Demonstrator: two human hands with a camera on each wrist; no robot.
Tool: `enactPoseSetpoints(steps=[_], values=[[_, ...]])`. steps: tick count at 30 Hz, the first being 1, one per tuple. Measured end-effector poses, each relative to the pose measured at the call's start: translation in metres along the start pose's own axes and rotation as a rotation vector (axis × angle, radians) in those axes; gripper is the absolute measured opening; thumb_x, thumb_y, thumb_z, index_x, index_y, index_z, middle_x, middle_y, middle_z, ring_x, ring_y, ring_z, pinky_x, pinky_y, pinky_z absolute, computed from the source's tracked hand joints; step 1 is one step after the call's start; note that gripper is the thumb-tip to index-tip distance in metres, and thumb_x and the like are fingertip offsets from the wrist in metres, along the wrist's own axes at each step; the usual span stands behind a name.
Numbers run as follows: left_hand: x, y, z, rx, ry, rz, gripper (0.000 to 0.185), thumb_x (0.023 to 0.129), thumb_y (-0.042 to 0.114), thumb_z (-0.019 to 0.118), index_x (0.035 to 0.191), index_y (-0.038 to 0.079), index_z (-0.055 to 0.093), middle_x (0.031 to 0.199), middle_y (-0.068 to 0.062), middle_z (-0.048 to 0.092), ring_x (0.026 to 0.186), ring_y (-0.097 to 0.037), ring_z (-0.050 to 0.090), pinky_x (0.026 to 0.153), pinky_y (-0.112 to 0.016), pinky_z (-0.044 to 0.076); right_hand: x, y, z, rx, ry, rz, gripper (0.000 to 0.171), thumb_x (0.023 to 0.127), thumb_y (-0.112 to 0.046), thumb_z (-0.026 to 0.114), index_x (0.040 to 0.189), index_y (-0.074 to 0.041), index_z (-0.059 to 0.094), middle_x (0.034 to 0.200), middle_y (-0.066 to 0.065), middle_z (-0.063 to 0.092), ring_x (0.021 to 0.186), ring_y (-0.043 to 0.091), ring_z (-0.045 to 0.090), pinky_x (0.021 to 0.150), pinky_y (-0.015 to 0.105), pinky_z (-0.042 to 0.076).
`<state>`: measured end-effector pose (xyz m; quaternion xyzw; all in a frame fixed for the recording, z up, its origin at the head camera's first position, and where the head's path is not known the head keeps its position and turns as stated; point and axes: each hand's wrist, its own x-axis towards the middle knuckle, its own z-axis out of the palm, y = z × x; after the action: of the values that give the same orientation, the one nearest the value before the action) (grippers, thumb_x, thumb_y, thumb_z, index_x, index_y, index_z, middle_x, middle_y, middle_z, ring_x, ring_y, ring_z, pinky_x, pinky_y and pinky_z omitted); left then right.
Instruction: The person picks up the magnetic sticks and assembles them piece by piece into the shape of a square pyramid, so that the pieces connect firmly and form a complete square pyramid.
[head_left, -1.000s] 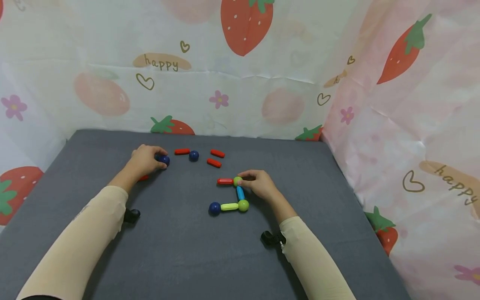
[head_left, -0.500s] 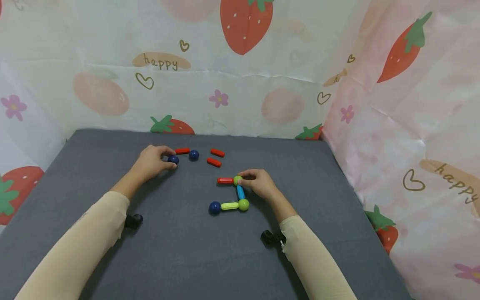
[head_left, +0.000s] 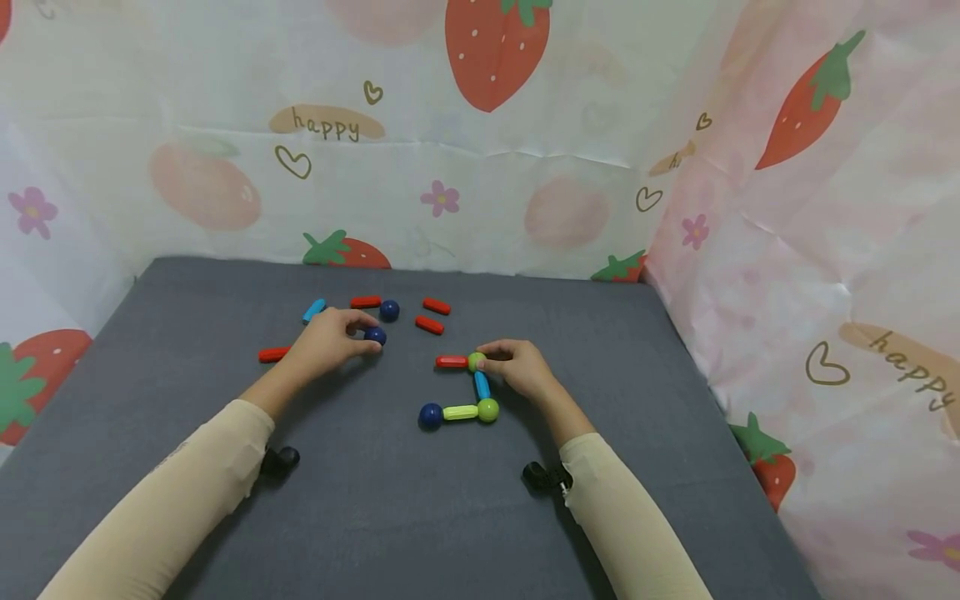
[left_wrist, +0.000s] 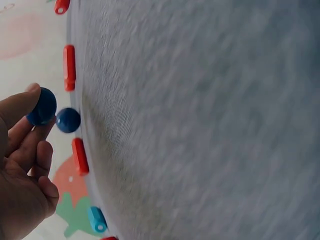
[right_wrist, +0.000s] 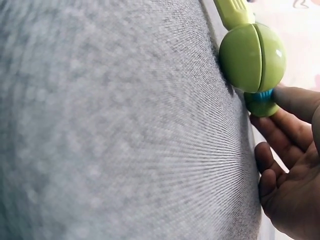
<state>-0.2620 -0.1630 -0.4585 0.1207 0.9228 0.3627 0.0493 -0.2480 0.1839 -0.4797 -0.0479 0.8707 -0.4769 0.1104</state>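
Observation:
My left hand (head_left: 362, 332) pinches a dark blue ball (head_left: 377, 336) between thumb and fingertips, just above the grey mat (head_left: 375, 517). The left wrist view shows that held ball (left_wrist: 42, 106) beside a loose blue ball (left_wrist: 68, 120). My right hand (head_left: 487, 360) pinches the upper green ball (head_left: 474, 362) of a small built figure. A red rod (head_left: 451, 362) joins this ball on the left. A blue rod (head_left: 481, 386) runs down to a second green ball (head_left: 487, 409). From there a yellow-green rod (head_left: 459, 412) leads to a dark blue ball (head_left: 430, 415). The right wrist view shows the second green ball (right_wrist: 252, 57) close up.
Loose pieces lie at the back of the mat: a light blue rod (head_left: 313, 310), a red rod (head_left: 365, 302), a blue ball (head_left: 388, 310), two red rods (head_left: 436, 306) (head_left: 429, 325), and a red rod (head_left: 273, 354) at the left. Patterned sheet walls (head_left: 480, 167) enclose the mat.
My left hand has carried the blue ball to the right and nearer to me, uncovering the light blue rod and the left red rod. The right hand has stayed on the green ball.

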Motion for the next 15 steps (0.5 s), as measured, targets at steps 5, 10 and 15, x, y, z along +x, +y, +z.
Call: enactPoseSetpoints(steps=[5, 10, 15], values=[[-0.002, 0.006, 0.008, -0.029, -0.021, -0.010, 0.042, 0.091, 0.033, 0.080, 0.128, 0.017, 0.069, 0.129, -0.012, 0.066, 0.119, -0.032, 0.058, 0.102, -0.054, 0.047, 0.000, 0.001, 0.000, -0.001, 0.004, 0.001, 0.027, 0.093, -0.031, 0.078, 0.119, -0.023, 0.077, 0.119, -0.001, 0.072, 0.109, 0.020, 0.063, 0.087, 0.037, 0.052], [-0.002, 0.009, 0.016, -0.052, -0.042, -0.029, 0.043, 0.090, 0.034, 0.081, 0.127, 0.017, 0.069, 0.130, -0.012, 0.066, 0.119, -0.032, 0.059, 0.102, -0.055, 0.048, 0.001, 0.001, 0.001, -0.005, 0.008, 0.000, 0.027, 0.093, -0.031, 0.078, 0.119, -0.023, 0.077, 0.119, -0.001, 0.073, 0.108, 0.019, 0.063, 0.085, 0.037, 0.052], [0.001, 0.012, 0.024, -0.076, -0.069, -0.026, 0.043, 0.089, 0.034, 0.081, 0.127, 0.017, 0.069, 0.131, -0.011, 0.066, 0.121, -0.031, 0.060, 0.102, -0.053, 0.049, 0.000, 0.001, 0.001, -0.008, 0.012, -0.004, 0.027, 0.092, -0.031, 0.078, 0.119, -0.023, 0.077, 0.119, -0.001, 0.073, 0.111, 0.019, 0.063, 0.089, 0.038, 0.052]])
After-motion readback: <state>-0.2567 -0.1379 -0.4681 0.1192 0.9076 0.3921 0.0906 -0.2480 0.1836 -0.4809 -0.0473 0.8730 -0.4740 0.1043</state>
